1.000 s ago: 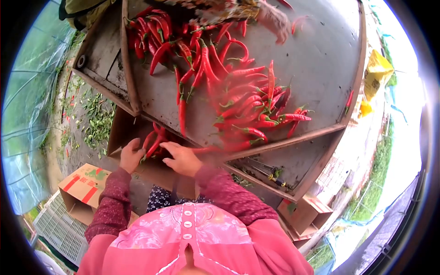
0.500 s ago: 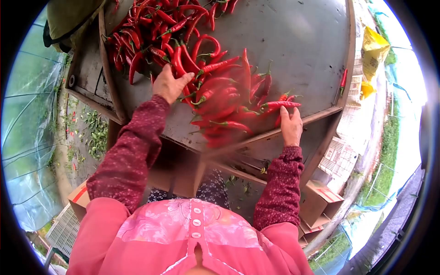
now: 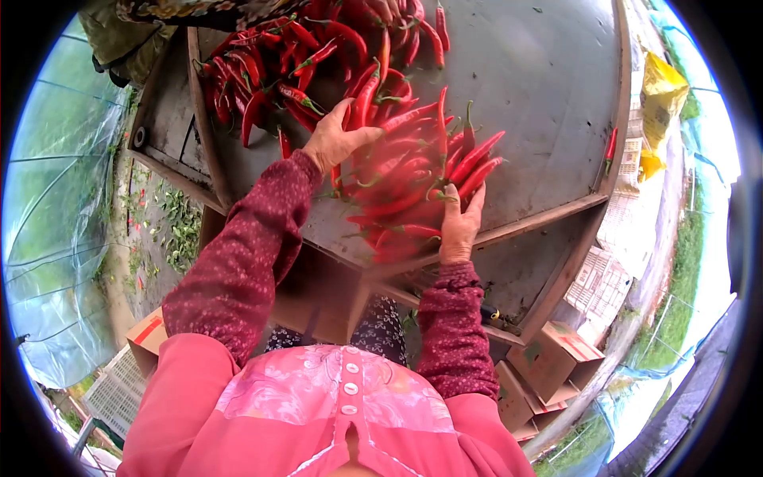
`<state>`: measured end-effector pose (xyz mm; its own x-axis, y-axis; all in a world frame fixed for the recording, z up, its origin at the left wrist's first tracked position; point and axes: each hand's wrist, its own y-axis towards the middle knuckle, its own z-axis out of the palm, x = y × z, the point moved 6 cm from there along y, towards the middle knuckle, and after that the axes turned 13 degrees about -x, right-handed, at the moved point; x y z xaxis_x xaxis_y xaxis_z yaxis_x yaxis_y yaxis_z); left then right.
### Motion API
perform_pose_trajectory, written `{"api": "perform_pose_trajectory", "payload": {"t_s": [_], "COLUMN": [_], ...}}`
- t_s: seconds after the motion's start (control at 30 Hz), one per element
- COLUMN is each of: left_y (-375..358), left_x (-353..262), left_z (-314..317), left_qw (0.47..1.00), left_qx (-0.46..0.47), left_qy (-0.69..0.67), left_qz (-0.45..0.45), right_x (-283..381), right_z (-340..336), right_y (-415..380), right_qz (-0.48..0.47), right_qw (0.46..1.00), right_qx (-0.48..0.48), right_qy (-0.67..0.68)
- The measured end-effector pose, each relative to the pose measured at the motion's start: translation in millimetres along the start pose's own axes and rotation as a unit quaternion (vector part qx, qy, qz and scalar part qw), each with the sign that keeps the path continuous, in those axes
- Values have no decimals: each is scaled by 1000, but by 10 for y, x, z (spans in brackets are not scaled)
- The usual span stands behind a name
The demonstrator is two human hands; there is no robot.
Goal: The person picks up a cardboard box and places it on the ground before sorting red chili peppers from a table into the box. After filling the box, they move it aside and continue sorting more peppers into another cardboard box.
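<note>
Red chili peppers (image 3: pixel 254 67) lie in a big heap at the far left of the grey tabletop (image 3: pixel 548 103). My left hand (image 3: pixel 330 141) reaches to the near edge of the heap; a chili pepper (image 3: pixel 365 102) sits between its fingers and its spread thumb. Closer to me, a loose bunch of chili peppers (image 3: pixel 409 179) lies between my two hands, partly smeared by a blurred patch. At its right end my right hand (image 3: pixel 459 226) has its thumb and fingers round the lower ends of chili peppers (image 3: pixel 479 173) that point up and right.
Across the table, another person's hand (image 3: pixel 385 8) and floral sleeve (image 3: pixel 211 9) are over the heap. A wooden rim (image 3: pixel 548 219) edges the table. One chili pepper (image 3: pixel 610 149) lies by the right rim. Cardboard boxes (image 3: pixel 552 358) stand below right; a yellow bag (image 3: pixel 661 95) hangs beyond.
My left hand has shifted right with a chili pepper. My right hand has moved left, against the bunch, and its chili peppers now point upward. The other person's hand and sleeve have come into view.
</note>
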<state>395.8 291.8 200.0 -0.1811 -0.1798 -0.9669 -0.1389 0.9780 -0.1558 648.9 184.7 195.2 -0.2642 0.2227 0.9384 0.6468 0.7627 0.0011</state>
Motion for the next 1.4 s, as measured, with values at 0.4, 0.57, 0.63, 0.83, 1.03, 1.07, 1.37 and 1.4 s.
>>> {"api": "perform_pose_trajectory", "payload": {"t_s": [0.4, 0.57, 0.63, 0.83, 1.03, 1.07, 1.37, 1.4], "left_y": [-209, -296, -334, -477, -968, -1074, -2181, -2205], "left_x": [-80, -86, -106, 37, 241, 411, 1150, 1171], "left_z": [94, 20, -36, -459, -1124, -1250, -1913, -1946], "left_qw": [968, 953, 954, 960, 942, 942, 953, 966], "left_qx": [128, 122, 124, 123, 174, 187, 197, 194], "left_qy": [-140, -198, -197, -139, -136, -110, -14, 27], "left_qz": [-166, -196, -187, -208, -251, -256, -231, -171], "right_x": [246, 411, 431, 510, 213, 219, -317, -335], "right_z": [316, 557, 634, 842, 977, 971, 772, 767], "right_y": [-76, -141, -205, -671, -1630, -1808, -2711, -2767], "right_qz": [181, 197, 189, 207, 204, 209, 62, 15], "right_qw": [950, 920, 914, 885, 901, 895, 877, 841], "right_qx": [139, 198, 212, 266, 281, 288, 474, 526], "right_qy": [213, 274, 291, 321, 261, 269, -53, -126]}}
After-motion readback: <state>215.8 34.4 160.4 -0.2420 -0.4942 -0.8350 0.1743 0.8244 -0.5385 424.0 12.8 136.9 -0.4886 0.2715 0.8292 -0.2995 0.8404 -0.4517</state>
